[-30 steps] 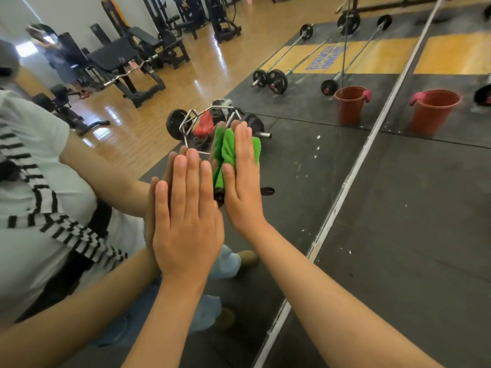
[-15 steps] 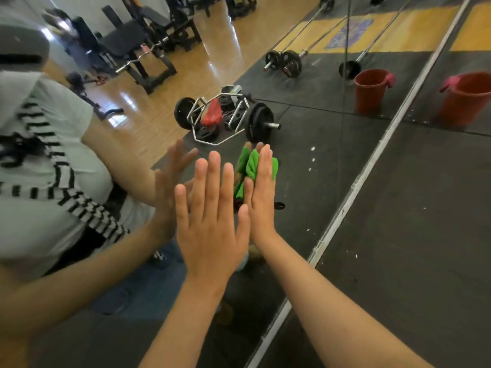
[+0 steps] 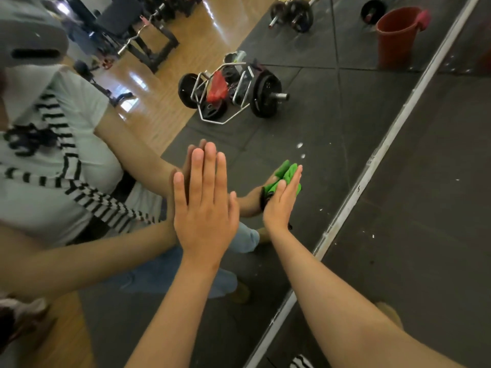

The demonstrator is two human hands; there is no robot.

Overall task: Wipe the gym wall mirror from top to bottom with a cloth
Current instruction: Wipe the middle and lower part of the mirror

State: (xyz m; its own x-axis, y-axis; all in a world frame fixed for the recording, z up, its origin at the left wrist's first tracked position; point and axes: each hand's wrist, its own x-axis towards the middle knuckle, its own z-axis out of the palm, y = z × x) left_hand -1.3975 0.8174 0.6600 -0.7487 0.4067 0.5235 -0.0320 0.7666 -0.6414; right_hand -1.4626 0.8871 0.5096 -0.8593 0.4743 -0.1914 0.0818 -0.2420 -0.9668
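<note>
Low on the mirror [image 3: 332, 134], close to its metal edge strip [image 3: 372, 166], the right hand [image 3: 281, 200] is pressing a green cloth [image 3: 288, 172] against the glass with flat, straight fingers held together. Just beside it, the left hand [image 3: 204, 205] is leaning flat on the glass, its fingers straight and side by side.

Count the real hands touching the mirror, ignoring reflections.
2. The left hand lies flat on the mirror; the right hand, to its right, presses the green cloth against it. None appears hidden.
</note>
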